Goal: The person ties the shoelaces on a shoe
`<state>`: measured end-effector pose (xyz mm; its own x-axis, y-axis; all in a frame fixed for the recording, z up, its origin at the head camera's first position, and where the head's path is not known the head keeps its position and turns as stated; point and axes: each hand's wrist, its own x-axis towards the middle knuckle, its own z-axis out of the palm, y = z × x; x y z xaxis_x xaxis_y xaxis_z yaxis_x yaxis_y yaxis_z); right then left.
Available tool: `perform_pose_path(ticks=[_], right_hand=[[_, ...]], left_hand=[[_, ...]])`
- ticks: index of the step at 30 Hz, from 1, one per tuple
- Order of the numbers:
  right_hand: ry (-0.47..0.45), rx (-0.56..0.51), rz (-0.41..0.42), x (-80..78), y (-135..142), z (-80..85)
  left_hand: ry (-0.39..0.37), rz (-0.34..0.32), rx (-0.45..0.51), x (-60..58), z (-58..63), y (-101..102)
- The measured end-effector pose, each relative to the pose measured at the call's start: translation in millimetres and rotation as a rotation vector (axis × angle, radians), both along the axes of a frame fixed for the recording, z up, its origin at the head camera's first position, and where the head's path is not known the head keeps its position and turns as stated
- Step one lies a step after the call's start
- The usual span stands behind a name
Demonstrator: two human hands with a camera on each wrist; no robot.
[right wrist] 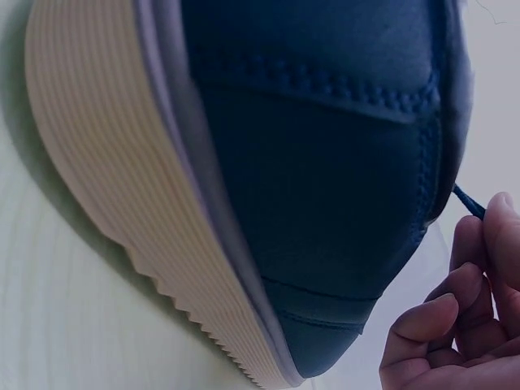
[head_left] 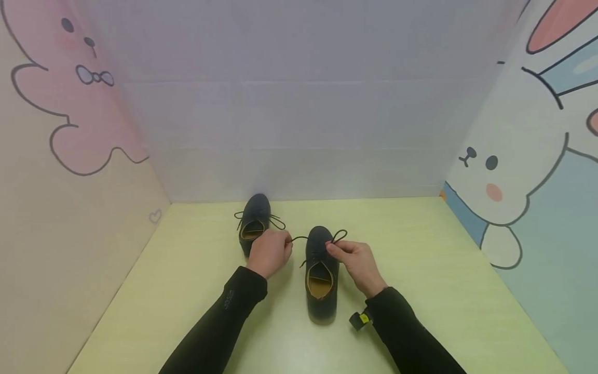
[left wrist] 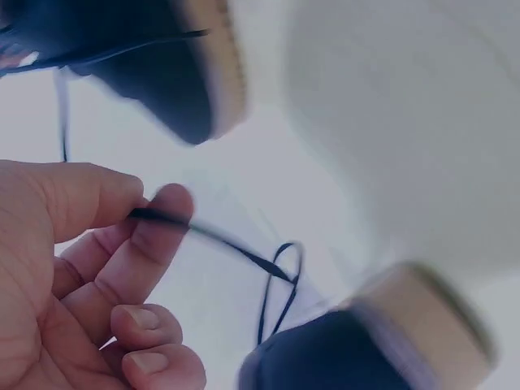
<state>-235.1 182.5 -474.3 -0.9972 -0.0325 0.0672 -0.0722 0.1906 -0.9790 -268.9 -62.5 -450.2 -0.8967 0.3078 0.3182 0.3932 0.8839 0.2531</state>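
Upright on the pale table (head_left: 187,306), the near shoe (head_left: 321,278) has a smooth, dark blue, stitched upper and a ribbed cream sole (right wrist: 97,122). Its thin dark lace (left wrist: 231,242) is pinched between left hand (head_left: 271,252) fingertips on one side, and the right hand (head_left: 357,262) pinches it by a loop on the other. The far shoe (head_left: 256,214), lace loops splayed, stands close to the back wall (head_left: 289,156), heel partly behind the left hand; whether they touch, I cannot tell. Beyond both sleeves (head_left: 402,322) the table stretches wide to the painted side walls (head_left: 528,218)

Both sleeves (head_left: 215,322) are black, the left marked with grey lettering (head_left: 229,299).
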Motion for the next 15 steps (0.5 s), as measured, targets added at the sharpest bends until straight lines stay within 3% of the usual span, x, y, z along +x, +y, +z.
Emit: perform_pose_path(ticks=[8, 15], right_hand=[[0.005, -0.003, 0.005, -0.8, 0.6, 0.6], [-0.014, -0.012, 0.0, 0.6, 0.4, 0.6]], left_hand=[[-0.096, -0.028, 0.177, 24.3, 31.0, -18.7], [-0.193, -0.057, 0.324, 42.7, 43.1, -21.2]])
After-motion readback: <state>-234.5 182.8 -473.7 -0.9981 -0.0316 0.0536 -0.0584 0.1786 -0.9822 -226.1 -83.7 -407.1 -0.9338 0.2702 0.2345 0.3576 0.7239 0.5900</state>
